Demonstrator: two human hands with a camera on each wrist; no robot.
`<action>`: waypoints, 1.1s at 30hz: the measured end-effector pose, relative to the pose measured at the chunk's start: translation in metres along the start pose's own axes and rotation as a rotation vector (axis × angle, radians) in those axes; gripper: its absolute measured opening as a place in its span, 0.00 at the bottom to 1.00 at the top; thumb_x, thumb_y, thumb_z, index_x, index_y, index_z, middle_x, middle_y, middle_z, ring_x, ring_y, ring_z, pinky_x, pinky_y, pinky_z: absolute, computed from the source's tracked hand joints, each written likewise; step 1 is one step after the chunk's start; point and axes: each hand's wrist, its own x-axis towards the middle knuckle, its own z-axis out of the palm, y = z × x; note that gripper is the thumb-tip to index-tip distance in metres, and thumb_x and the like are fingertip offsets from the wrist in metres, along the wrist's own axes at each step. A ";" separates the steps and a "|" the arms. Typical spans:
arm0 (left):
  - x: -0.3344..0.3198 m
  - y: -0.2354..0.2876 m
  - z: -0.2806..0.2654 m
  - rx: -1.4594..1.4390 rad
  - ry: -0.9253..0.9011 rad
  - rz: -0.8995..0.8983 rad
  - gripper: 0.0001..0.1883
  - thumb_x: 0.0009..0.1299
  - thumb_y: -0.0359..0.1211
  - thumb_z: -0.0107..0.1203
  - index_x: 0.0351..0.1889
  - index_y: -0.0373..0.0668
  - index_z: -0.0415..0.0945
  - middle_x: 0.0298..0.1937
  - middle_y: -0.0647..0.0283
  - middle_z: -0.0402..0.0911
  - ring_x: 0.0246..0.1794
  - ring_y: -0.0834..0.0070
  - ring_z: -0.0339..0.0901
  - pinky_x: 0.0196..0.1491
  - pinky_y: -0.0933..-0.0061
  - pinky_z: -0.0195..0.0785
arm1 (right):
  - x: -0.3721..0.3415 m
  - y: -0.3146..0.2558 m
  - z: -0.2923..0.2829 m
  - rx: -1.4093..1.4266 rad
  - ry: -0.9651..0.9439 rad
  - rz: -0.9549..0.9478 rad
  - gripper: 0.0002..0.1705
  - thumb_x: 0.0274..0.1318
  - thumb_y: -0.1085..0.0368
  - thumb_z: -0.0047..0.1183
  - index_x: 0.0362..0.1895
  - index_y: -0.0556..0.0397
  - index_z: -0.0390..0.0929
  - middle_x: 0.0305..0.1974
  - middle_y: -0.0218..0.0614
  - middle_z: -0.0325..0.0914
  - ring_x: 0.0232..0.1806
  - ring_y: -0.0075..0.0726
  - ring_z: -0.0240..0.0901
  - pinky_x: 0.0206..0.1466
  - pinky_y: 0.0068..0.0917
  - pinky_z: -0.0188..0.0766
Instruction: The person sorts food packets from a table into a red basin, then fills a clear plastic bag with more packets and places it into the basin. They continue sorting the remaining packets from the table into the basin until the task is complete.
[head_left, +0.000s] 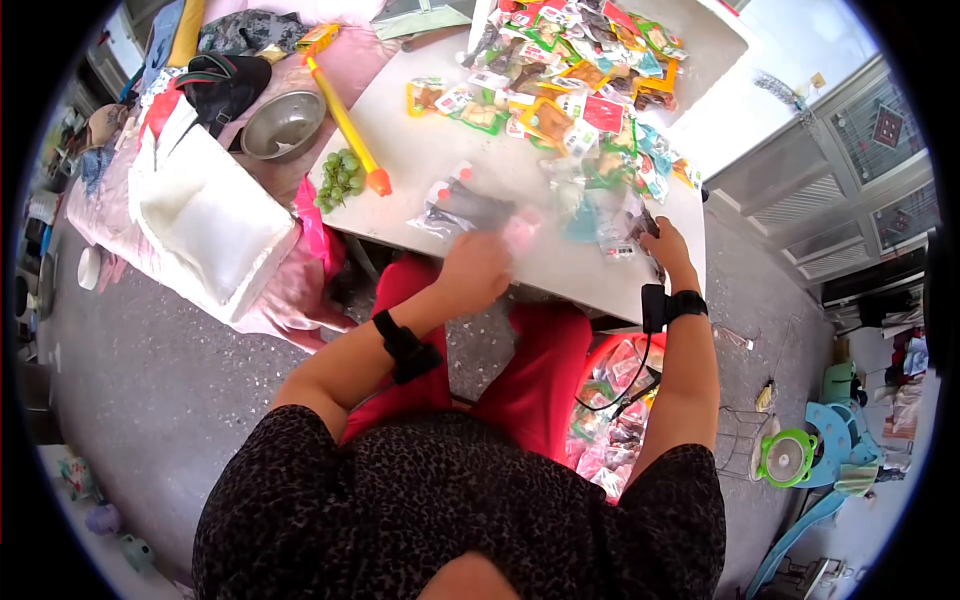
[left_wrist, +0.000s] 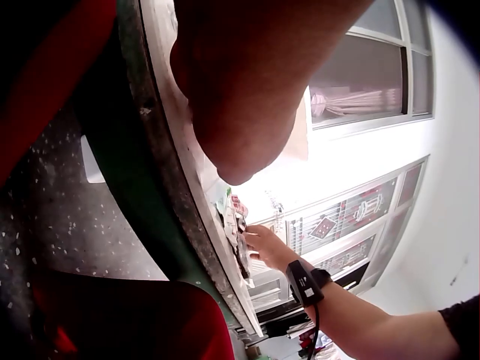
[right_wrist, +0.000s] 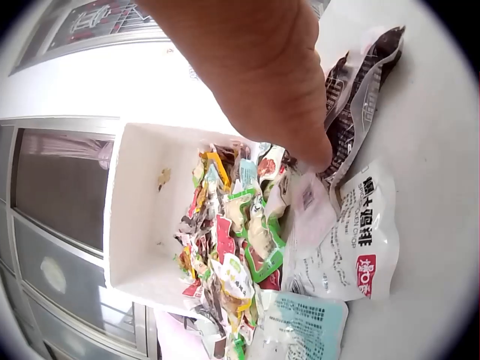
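In the head view my left hand (head_left: 478, 270), blurred, is over the table's near edge with a small pink-and-clear packet (head_left: 521, 230) at its fingertips. Beside it lie clear packets with dark contents (head_left: 470, 207). My right hand (head_left: 672, 246) grips a dark brown snack packet (right_wrist: 352, 112) by the table's right edge. A white printed packet (right_wrist: 360, 240) and a teal packet (right_wrist: 304, 322) lie close by in the right wrist view. Only the underside of my left hand (left_wrist: 240, 97) shows in its wrist view, its fingers hidden.
Beyond my hands, a heap of colourful snack packets (head_left: 600, 115) spills from a white foam box (right_wrist: 142, 217). Green grapes (head_left: 340, 180) and a yellow-orange stick (head_left: 345, 125) are at the table's left. A metal bowl (head_left: 284, 125) and white foam lid (head_left: 210, 210) sit left of the table.
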 end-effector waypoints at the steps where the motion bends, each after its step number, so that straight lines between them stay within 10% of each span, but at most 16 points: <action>1: -0.001 0.002 -0.002 -0.008 0.032 0.000 0.11 0.47 0.33 0.52 0.29 0.44 0.69 0.37 0.63 0.70 0.45 0.66 0.64 0.47 0.63 0.54 | -0.002 -0.001 -0.002 -0.015 0.007 0.019 0.23 0.39 0.55 0.49 0.40 0.55 0.66 0.33 0.48 0.72 0.38 0.50 0.68 0.43 0.37 0.61; 8: -0.008 0.012 -0.010 -0.023 0.078 -0.035 0.13 0.48 0.32 0.51 0.33 0.42 0.70 0.37 0.61 0.70 0.45 0.64 0.65 0.48 0.63 0.55 | -0.024 -0.012 -0.011 -0.111 0.244 0.011 0.21 0.44 0.53 0.44 0.41 0.53 0.67 0.32 0.43 0.73 0.35 0.42 0.70 0.36 0.34 0.64; 15: 0.005 0.030 -0.004 -0.358 0.260 -0.081 0.14 0.54 0.36 0.48 0.35 0.38 0.65 0.34 0.58 0.68 0.39 0.62 0.65 0.41 0.65 0.57 | -0.078 -0.069 -0.020 1.384 -0.180 0.095 0.22 0.50 0.55 0.36 0.42 0.60 0.66 0.31 0.39 0.71 0.25 0.33 0.67 0.27 0.28 0.70; 18: 0.013 0.026 0.004 -0.896 -0.167 -0.498 0.20 0.56 0.34 0.52 0.47 0.40 0.63 0.41 0.63 0.69 0.43 0.71 0.66 0.45 0.75 0.60 | -0.119 -0.121 -0.014 1.553 -0.224 0.156 0.21 0.49 0.57 0.37 0.42 0.60 0.65 0.32 0.42 0.70 0.29 0.39 0.70 0.26 0.35 0.72; 24: 0.014 0.047 -0.012 -1.854 -0.270 -0.856 0.18 0.58 0.31 0.48 0.47 0.42 0.63 0.36 0.67 0.71 0.34 0.79 0.70 0.34 0.75 0.67 | -0.154 -0.129 0.050 1.662 -0.720 0.148 0.25 0.49 0.53 0.41 0.44 0.62 0.64 0.35 0.41 0.71 0.30 0.37 0.71 0.30 0.34 0.72; 33: -0.006 0.053 0.004 -2.042 -0.013 -0.970 0.15 0.59 0.28 0.46 0.46 0.44 0.64 0.36 0.69 0.71 0.31 0.81 0.69 0.30 0.79 0.64 | -0.212 -0.125 0.059 2.082 -0.480 -0.012 0.30 0.40 0.50 0.54 0.44 0.57 0.65 0.41 0.41 0.69 0.40 0.37 0.68 0.43 0.34 0.67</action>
